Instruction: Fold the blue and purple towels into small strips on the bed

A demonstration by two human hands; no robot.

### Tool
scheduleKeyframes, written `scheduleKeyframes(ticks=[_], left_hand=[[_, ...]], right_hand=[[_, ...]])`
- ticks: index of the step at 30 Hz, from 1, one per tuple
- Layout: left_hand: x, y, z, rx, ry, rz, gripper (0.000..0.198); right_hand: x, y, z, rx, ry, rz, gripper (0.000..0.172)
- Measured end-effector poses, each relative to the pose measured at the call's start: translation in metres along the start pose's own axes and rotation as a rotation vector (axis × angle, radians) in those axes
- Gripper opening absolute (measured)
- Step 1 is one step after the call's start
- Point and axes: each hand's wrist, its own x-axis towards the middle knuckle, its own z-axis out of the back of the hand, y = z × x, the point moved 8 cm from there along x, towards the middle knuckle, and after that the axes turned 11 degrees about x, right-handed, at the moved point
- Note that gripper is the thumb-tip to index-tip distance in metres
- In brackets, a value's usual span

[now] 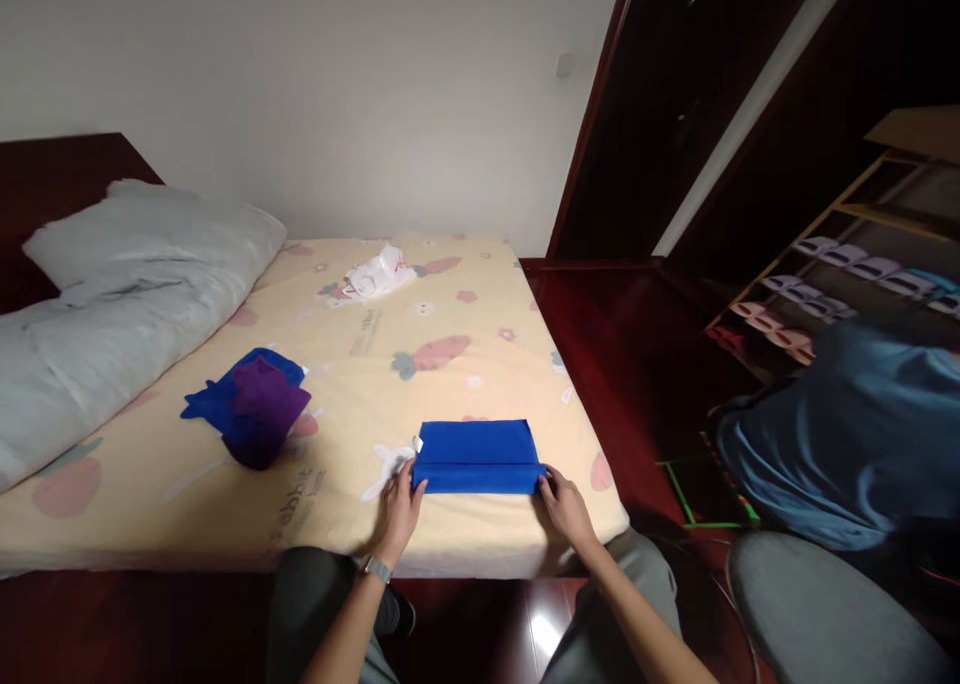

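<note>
A blue cloth [474, 444] lies flat on the bed near its front edge, its near side folded over into a straight band. My left hand [401, 504] pinches the near left corner of the cloth, just below a small white tag. At the near right corner my right hand [564, 504] has its fingers closed on the same folded band. Farther left on the bed, a purple cloth [262, 394] rests crumpled on top of another blue cloth [214, 406].
A crumpled white plastic bag [381, 272] sits toward the back of the bed [495, 364]. Grey-white bedding [135, 294] is piled at the left. To the right stand a grey round seat [825, 604], blue fabric [862, 434] and a rack of slippers [847, 254].
</note>
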Motion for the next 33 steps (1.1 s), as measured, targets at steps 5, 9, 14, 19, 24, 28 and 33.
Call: scheduleKeyframes(ticks=[5,9,14,19,24,28,33], left_hand=[[0.004,0.004,-0.005,0.043,0.063,0.032,0.041],[0.014,0.005,-0.008,0.180,0.157,-0.017,0.039],[0.012,-0.019,0.010,0.337,0.058,-0.116,0.044],[0.003,-0.091,-0.005,0.281,0.116,-0.413,0.055],[-0.002,-0.105,-0.029,0.300,0.233,-0.504,0.058],[-0.006,-0.075,-0.029,0.314,0.254,-0.472,0.060],[-0.004,-0.047,-0.021,0.301,0.261,-0.446,0.060]], right_hand=[[-0.004,0.009,0.005,0.038,0.007,-0.006,0.046],[0.000,0.019,0.006,-0.131,0.102,0.053,0.043],[-0.003,0.047,0.013,-0.335,-0.020,0.163,0.038],[-0.018,0.105,-0.029,-0.259,0.048,0.346,0.044],[-0.026,0.111,-0.067,-0.286,0.202,0.488,0.057],[-0.023,0.078,-0.054,-0.301,0.241,0.499,0.061],[-0.016,0.049,-0.030,-0.288,0.240,0.452,0.063]])
